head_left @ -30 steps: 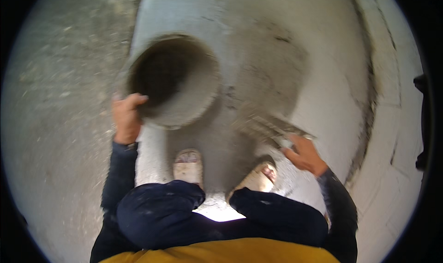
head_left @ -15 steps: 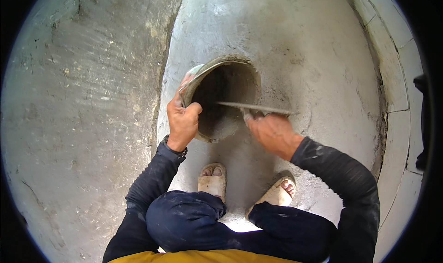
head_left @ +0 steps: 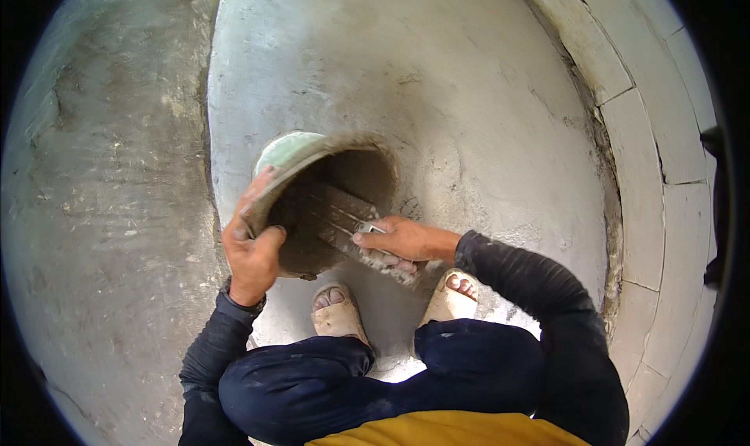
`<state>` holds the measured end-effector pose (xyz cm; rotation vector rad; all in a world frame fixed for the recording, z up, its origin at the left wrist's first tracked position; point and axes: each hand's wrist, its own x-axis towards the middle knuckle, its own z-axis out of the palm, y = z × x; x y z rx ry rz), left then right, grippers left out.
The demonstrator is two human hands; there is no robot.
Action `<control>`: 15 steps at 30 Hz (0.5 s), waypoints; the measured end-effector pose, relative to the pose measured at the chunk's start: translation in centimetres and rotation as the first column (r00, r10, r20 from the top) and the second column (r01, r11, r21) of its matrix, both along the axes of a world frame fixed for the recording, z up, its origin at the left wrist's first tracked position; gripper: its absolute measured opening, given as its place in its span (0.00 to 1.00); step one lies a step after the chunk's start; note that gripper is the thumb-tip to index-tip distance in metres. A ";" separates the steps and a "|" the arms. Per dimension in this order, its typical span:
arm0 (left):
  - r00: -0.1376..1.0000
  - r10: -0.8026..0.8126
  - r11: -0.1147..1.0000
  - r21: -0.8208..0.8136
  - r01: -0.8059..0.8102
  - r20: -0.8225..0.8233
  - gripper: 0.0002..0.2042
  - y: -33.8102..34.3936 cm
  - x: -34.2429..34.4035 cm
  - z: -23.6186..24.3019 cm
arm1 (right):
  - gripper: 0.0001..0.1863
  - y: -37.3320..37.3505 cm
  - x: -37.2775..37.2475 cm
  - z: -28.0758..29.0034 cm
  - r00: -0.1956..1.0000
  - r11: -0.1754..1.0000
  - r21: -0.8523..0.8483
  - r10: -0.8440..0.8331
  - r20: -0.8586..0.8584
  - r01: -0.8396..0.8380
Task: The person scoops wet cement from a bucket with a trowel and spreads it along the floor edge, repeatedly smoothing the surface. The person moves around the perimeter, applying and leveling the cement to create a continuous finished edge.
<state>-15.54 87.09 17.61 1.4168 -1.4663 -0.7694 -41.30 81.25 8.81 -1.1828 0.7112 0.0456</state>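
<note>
A pale green bucket (head_left: 291,143) stands tilted on the grey floor, its mouth turned toward me and its inside dark and coated with cement. My left hand (head_left: 254,250) grips the bucket's left rim, thumb over the edge and fingers along the outer wall. In my right hand (head_left: 398,241) is a plastering trowel (head_left: 344,211), held by its handle. The far part of its flat, cement-smeared blade reaches into the bucket mouth; the near end, crusted with wet mortar, sticks out over the rim. How much mortar lies in the bucket is hard to see.
My sandalled feet (head_left: 341,313) are planted just in front of the bucket. A rough grey plastered wall (head_left: 117,211) runs along the left. Pale tiles (head_left: 637,164) line the right side past a rough crack. Smooth grey cement floor (head_left: 469,78) stretches ahead.
The trowel has gone from edge-on beside the bucket mouth to blade-in, turned flatter. My right hand has come down and left. The bucket appears lower and further left, its green side now showing more.
</note>
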 end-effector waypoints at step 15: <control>0.667 0.688 0.724 0.343 -0.599 -0.286 0.07 3.3 9.3 -4.8 | 0.27 4.1 -12.7 -5.4 0.945 0.492 -0.861 -0.201 -0.257 -0.130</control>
